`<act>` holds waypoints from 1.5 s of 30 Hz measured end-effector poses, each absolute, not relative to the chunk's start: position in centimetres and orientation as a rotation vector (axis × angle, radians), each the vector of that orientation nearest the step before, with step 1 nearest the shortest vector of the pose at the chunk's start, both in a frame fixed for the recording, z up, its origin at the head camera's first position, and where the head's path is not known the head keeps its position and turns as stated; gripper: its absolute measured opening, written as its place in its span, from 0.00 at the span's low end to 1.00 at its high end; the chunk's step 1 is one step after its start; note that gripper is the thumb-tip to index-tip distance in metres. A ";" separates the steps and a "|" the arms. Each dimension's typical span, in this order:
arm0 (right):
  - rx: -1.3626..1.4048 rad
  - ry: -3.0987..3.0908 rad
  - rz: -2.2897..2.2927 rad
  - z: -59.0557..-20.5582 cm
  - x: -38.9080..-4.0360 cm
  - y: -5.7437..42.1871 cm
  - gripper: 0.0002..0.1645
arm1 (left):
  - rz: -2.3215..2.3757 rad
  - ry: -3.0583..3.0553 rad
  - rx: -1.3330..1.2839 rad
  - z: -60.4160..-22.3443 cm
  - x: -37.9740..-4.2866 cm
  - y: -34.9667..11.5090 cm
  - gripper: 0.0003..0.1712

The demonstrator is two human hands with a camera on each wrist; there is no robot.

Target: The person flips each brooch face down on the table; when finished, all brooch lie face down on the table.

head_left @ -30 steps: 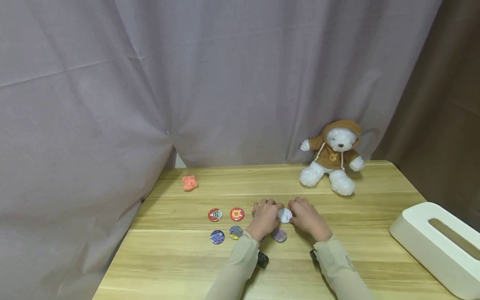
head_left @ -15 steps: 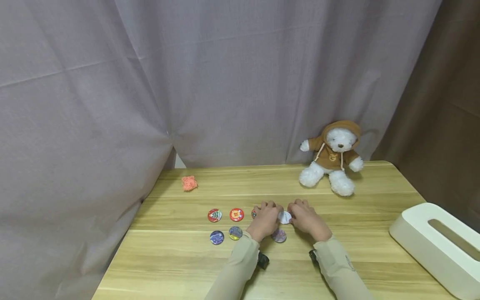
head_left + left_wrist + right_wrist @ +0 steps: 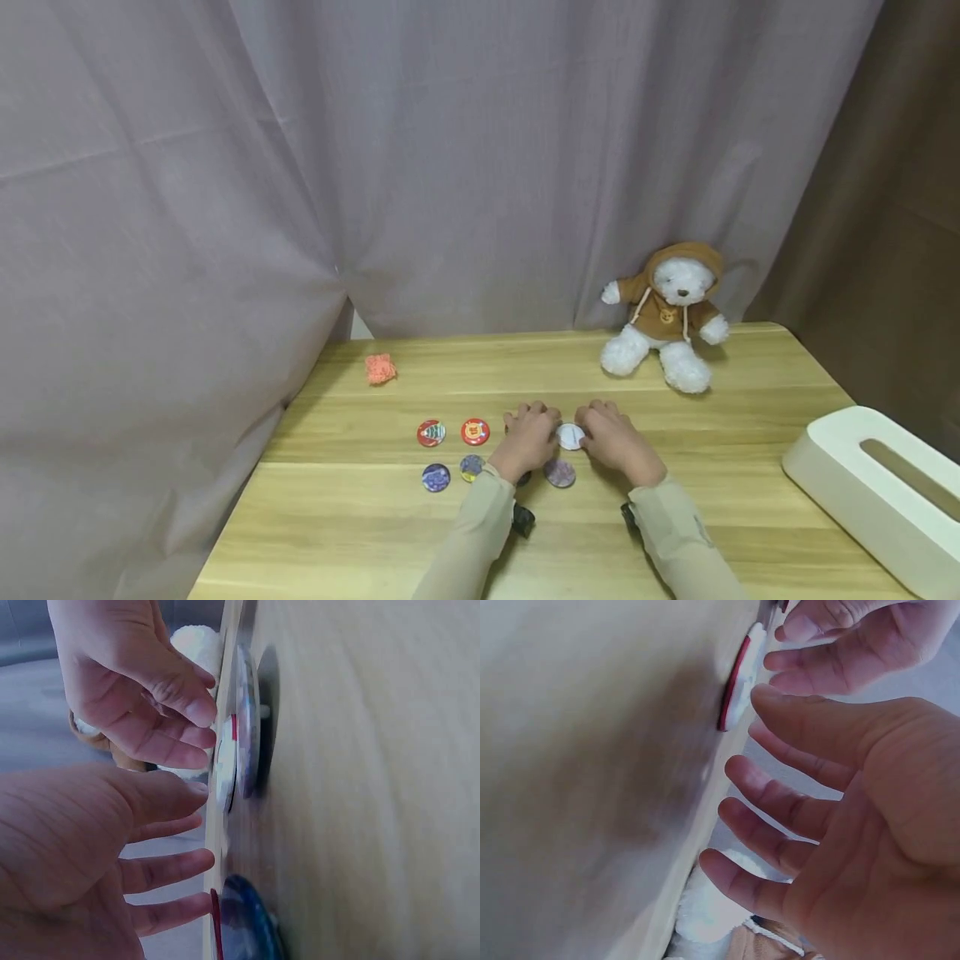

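Observation:
A round pin badge (image 3: pixel 571 436) lies with its white back up on the table, between both hands. Its red rim shows in the right wrist view. My left hand (image 3: pixel 531 437) is at its left side, fingers loosely bent, fingertips close to the edge. My right hand (image 3: pixel 615 437) stands at its right side; in the right wrist view the thumb tip (image 3: pixel 769 696) is right at the rim and the other fingers are spread. A purple badge (image 3: pixel 559 473) lies just nearer. A dark badge (image 3: pixel 523 479) is partly hidden under the left wrist.
To the left lie two red badges, one with a tree (image 3: pixel 431 432) and one with a yellow emblem (image 3: pixel 475 432), above a blue badge (image 3: pixel 436 477) and a blue-yellow badge (image 3: pixel 472 467). Behind are a coral bundle (image 3: pixel 381 369) and a teddy bear (image 3: pixel 667 317). A white box (image 3: pixel 870 492) stands right.
The white-backed badge has turned slightly between the fingers. My left hand has shifted a little left, covering the red badge that showed beside it; the right hand has hardly moved.

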State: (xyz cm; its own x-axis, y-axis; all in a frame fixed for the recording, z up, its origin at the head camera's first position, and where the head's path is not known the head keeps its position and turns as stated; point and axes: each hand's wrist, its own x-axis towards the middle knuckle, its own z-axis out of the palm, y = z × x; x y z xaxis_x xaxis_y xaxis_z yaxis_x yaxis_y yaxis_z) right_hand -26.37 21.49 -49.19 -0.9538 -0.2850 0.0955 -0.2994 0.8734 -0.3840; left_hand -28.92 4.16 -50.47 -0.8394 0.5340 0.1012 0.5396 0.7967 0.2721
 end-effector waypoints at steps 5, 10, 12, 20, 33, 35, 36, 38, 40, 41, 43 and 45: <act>0.497 -2.951 0.615 -48.5 -26.8 20.8 0.13 | -0.481 -2.942 -0.852 -50.1 -29.2 3.1 0.16; 0.514 -2.963 0.613 -48.0 -27.3 20.2 0.15 | -0.491 -2.958 -0.832 -50.2 -29.3 2.1 0.17; 0.519 -2.967 0.617 -47.9 -27.5 19.9 0.15 | -0.489 -2.963 -0.820 -50.2 -29.4 1.7 0.18; 0.582 -2.962 0.589 -47.6 -28.1 18.2 0.14 | -0.506 -2.961 -0.757 -50.1 -29.5 -0.3 0.16; 0.631 -2.958 0.600 -48.1 -28.8 15.5 0.21 | -0.496 -2.986 -0.711 -49.8 -30.0 -2.9 0.24; 0.641 -2.952 0.603 -48.4 -28.9 15.1 0.21 | -0.488 -2.999 -0.718 -49.8 -30.0 -3.0 0.26; 0.646 -2.949 0.607 -48.5 -29.0 15.0 0.21 | -0.496 -3.005 -0.720 -49.7 -30.0 -3.1 0.26; 0.657 -2.945 0.608 -48.7 -29.0 14.7 0.20 | -0.503 -3.016 -0.726 -49.7 -30.0 -3.1 0.27; 0.659 -2.943 0.600 -48.9 -29.1 14.4 0.19 | -0.516 -3.018 -0.732 -49.7 -30.1 -3.0 0.28; 0.658 -2.945 0.596 -48.9 -29.1 14.3 0.19 | -0.516 -3.018 -0.733 -49.7 -30.1 -3.0 0.29; 0.658 -2.952 0.585 -48.9 -29.1 14.0 0.19 | -0.507 -3.018 -0.733 -49.7 -30.2 -2.9 0.29; 0.656 -2.964 0.575 -48.8 -29.0 13.8 0.19 | -0.492 -3.024 -0.729 -49.7 -30.4 -2.9 0.29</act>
